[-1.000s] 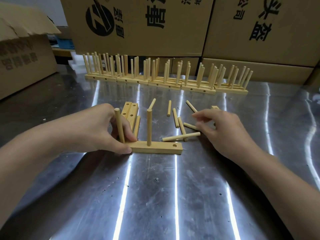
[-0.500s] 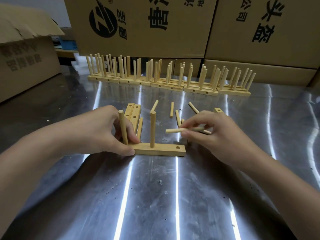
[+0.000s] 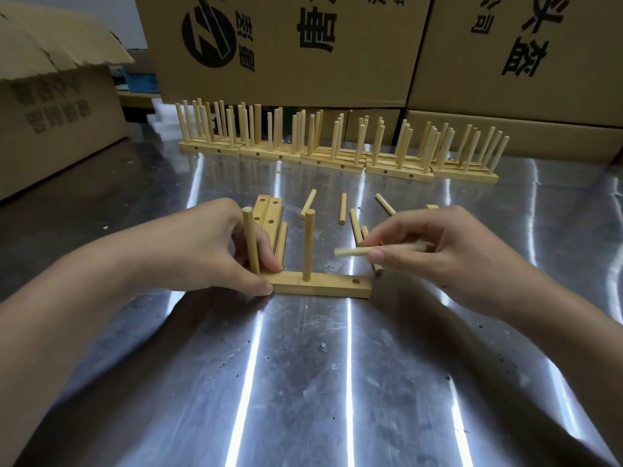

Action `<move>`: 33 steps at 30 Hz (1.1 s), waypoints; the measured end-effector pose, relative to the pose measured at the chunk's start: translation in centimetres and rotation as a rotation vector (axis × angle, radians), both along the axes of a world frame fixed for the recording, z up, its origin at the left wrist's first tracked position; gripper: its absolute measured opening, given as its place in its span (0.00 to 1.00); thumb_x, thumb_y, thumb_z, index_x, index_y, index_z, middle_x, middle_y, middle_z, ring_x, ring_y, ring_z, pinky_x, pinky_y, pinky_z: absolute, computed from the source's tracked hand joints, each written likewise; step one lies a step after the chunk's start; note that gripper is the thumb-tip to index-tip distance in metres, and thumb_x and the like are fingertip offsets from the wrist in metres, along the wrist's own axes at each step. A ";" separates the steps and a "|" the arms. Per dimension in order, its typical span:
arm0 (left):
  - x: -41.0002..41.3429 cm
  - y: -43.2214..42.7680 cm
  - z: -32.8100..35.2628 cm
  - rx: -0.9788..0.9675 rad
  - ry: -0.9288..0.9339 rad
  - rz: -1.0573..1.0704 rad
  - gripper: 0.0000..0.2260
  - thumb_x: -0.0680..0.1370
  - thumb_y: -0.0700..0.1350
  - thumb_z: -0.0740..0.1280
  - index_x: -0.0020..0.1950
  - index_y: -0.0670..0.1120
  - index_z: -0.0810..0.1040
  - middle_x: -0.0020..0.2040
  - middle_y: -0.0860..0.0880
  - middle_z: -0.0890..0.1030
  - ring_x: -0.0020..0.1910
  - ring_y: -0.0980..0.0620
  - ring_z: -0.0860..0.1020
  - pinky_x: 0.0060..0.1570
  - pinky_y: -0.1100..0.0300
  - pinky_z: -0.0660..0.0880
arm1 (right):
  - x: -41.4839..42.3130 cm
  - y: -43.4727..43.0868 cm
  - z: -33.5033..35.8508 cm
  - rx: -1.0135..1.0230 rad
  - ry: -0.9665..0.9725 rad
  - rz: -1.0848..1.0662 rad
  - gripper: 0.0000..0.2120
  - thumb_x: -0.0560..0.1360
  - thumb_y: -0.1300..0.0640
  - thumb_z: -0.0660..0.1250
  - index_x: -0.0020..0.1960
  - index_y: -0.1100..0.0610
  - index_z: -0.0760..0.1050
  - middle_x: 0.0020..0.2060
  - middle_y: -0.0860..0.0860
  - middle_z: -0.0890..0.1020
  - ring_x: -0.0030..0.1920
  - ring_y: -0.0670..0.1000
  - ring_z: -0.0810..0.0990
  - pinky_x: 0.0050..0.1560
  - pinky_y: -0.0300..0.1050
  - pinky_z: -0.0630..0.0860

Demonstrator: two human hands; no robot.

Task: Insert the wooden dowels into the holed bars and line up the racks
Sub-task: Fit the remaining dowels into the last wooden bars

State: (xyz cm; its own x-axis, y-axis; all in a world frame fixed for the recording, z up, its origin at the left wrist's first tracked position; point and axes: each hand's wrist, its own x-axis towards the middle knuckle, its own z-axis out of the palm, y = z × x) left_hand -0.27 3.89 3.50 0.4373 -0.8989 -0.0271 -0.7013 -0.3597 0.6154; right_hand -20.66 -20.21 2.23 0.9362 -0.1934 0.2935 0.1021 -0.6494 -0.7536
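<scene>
Since a second ago the right hand [image 3: 438,261] has picked one dowel [image 3: 354,251] out of the scatter and raised it off the bench [image 3: 337,382]. It now pinches the dowel between thumb and fingertips. The dowel lies roughly level in the air, its free end pointing left, above and a little behind the right end of the holed bar [image 3: 323,287]. The left hand [image 3: 212,254] has stayed where it was. It grips the left end of that bar, with the thumb against the front face and the fingers curled behind.

The holed bar lies flat on the bench between the two hands. Two upright dowels [image 3: 308,244] already stand in it, one at the left end beside the left fingers and one near the middle. The hole [image 3: 355,282] at its right end is open.

Just behind the left hand lie the spare bars [image 3: 269,214], side by side with their holes facing up. The loose dowels [image 3: 343,208] are strewn flat on the bench behind the bar, some partly hidden by the right hand. Farther back the finished racks [image 3: 337,160] stand end to end in a row, in front of the cardboard boxes [image 3: 303,62].
</scene>
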 end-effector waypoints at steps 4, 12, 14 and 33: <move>0.1 0.0 0.0 0.009 -0.008 -0.002 0.07 0.71 0.54 0.83 0.45 0.63 0.88 0.41 0.56 0.87 0.38 0.60 0.81 0.37 0.71 0.72 | -0.8 0.0 0.8 -0.035 0.010 -0.032 0.08 0.74 0.43 0.76 0.47 0.45 0.88 0.37 0.49 0.86 0.39 0.55 0.81 0.41 0.44 0.75; 0.3 0.0 0.0 0.028 0.003 -0.018 0.08 0.71 0.55 0.82 0.47 0.63 0.88 0.43 0.56 0.88 0.45 0.57 0.84 0.42 0.66 0.76 | -0.8 0.6 1.6 -0.220 0.133 -0.050 0.07 0.76 0.46 0.73 0.45 0.48 0.87 0.37 0.51 0.85 0.42 0.55 0.82 0.47 0.56 0.78; 0.2 0.0 0.0 0.024 0.003 -0.021 0.08 0.71 0.54 0.82 0.47 0.63 0.88 0.42 0.56 0.88 0.44 0.57 0.84 0.40 0.68 0.76 | -0.9 0.9 2.0 -0.294 0.174 -0.063 0.09 0.76 0.43 0.71 0.46 0.47 0.86 0.39 0.49 0.85 0.43 0.53 0.82 0.47 0.57 0.78; 0.5 -0.3 -0.3 -0.028 0.003 -0.053 0.07 0.70 0.48 0.83 0.42 0.60 0.90 0.42 0.57 0.87 0.43 0.61 0.84 0.42 0.74 0.74 | 4.2 5.1 6.4 -0.832 0.604 -0.028 0.13 0.79 0.48 0.74 0.39 0.52 0.87 0.26 0.41 0.83 0.28 0.36 0.81 0.32 0.35 0.71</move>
State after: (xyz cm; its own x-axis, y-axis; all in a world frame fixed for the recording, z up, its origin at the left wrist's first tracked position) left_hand 0.19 3.62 3.17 0.3886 -0.9214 -0.0027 -0.7173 -0.3044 0.6268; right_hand -16.47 -15.11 8.64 0.9703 -0.1683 -0.1738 -0.1682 -0.9856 0.0152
